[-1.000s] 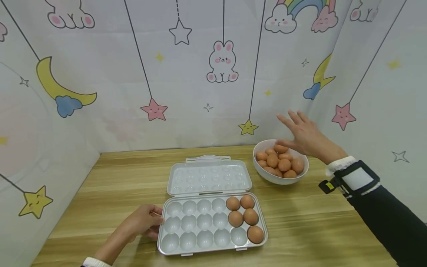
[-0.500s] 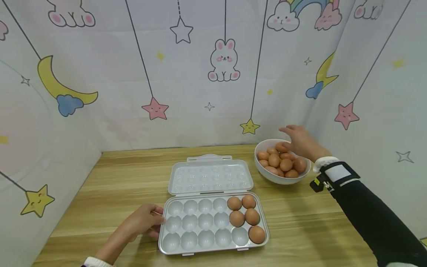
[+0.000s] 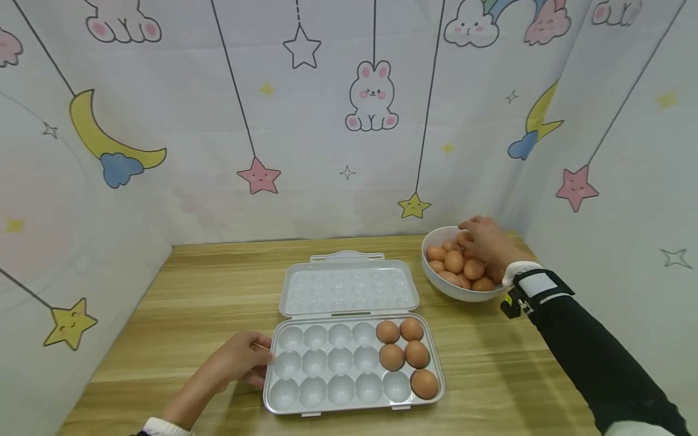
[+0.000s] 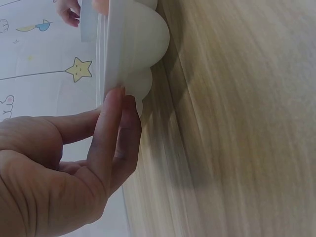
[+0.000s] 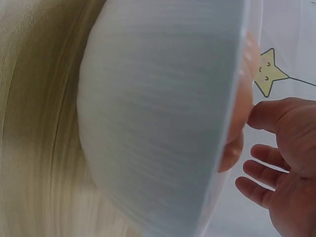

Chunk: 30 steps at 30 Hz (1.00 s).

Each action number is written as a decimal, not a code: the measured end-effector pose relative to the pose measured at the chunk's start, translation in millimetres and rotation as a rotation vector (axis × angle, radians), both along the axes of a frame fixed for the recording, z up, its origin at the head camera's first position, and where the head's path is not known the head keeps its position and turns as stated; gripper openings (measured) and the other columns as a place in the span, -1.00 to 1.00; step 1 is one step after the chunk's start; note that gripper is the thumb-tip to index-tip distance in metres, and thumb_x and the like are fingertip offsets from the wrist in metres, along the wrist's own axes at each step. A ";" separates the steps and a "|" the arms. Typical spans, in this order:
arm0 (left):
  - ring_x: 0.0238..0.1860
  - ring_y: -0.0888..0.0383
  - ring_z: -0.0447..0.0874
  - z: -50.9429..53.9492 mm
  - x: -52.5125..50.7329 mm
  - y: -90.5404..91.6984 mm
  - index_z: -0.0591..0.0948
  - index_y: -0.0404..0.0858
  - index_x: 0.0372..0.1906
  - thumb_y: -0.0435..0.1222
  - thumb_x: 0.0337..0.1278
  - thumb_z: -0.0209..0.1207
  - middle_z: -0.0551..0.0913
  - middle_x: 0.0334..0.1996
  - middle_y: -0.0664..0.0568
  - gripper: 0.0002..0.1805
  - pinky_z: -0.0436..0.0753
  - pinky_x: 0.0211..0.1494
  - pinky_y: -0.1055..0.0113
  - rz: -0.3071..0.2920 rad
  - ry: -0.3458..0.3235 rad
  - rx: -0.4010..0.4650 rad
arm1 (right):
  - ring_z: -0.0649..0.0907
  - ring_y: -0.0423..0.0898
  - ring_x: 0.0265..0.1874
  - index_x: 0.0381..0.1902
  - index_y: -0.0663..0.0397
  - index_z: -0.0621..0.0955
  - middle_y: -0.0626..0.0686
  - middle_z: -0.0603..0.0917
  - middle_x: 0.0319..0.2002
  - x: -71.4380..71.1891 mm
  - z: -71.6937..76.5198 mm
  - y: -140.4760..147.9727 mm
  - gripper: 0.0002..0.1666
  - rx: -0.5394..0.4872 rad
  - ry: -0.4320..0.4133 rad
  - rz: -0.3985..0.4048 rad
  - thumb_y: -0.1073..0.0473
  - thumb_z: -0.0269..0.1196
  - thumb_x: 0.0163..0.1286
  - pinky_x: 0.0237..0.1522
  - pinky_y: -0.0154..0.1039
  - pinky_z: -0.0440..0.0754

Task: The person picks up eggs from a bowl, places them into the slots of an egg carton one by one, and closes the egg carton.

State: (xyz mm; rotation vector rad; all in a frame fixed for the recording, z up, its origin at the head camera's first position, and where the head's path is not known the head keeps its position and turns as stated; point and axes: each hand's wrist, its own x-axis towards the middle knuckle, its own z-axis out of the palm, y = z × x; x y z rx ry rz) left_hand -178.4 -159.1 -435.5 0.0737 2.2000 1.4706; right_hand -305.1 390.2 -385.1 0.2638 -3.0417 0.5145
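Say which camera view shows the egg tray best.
The head view: the egg tray shows nearly whole there from above, its lid open and five eggs in it. The left wrist view catches part of it, edge-on; the right wrist view shows none of it.

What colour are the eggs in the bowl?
The eggs are orange-brown; the head view shows them best, heaped in the white bowl.
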 end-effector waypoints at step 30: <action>-0.35 0.06 0.70 -4.1 0.6 -0.7 0.46 -0.66 0.06 -0.54 0.29 0.18 0.69 -0.28 -0.16 -0.68 0.82 -0.38 0.15 0.018 -0.004 0.020 | 0.52 0.33 -0.06 0.08 0.42 0.62 0.37 0.55 -0.10 -18.8 -15.9 -6.3 -0.67 0.180 0.120 -0.022 0.38 0.24 0.39 0.02 0.23 0.59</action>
